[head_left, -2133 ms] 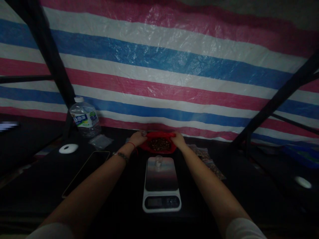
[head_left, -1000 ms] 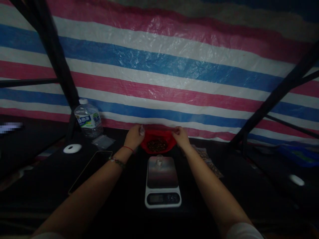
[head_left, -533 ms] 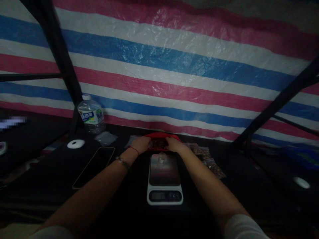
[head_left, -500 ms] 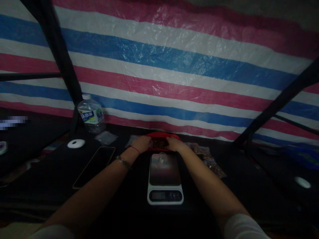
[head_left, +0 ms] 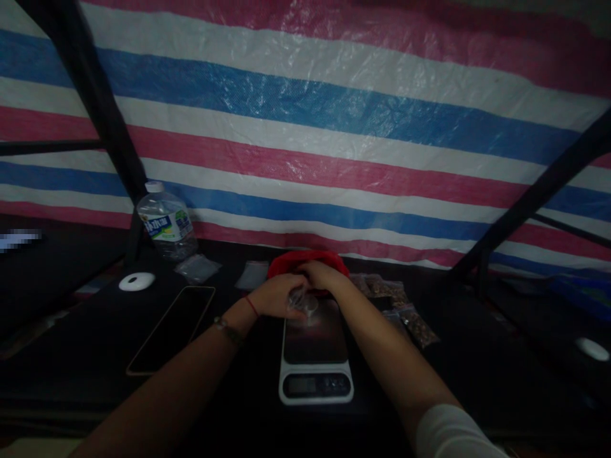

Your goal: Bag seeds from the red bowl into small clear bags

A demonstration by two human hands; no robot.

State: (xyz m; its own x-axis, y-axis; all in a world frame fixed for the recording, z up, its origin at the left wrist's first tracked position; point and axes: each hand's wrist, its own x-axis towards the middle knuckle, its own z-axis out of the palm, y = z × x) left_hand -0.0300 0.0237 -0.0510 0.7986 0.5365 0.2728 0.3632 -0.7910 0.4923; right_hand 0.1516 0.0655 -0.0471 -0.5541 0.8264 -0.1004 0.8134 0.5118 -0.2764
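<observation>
A white kitchen scale (head_left: 315, 362) with a dark glossy platform lies on the black table before me. Both hands meet over its far end. My left hand (head_left: 277, 296) curls its fingers around a small clear plastic item (head_left: 301, 300), perhaps a little bag or cup. My right hand (head_left: 322, 277) reaches in from the right and touches the same spot, fingers bent; what it grips is hidden. Just behind the hands sits a red bag (head_left: 308, 259); its contents are covered by my hands.
A water bottle (head_left: 165, 222), a white round object (head_left: 137, 281), a dark phone (head_left: 172, 327) and clear small bags (head_left: 198, 268) lie to the left. Filled small bags (head_left: 401, 305) lie to the right. A striped tarp (head_left: 334, 127) hangs behind; black frame bars (head_left: 95, 108) slant at both sides.
Both hands left the rim of the red bag and came toward me, meeting over the far end of the scale on the clear plastic item.
</observation>
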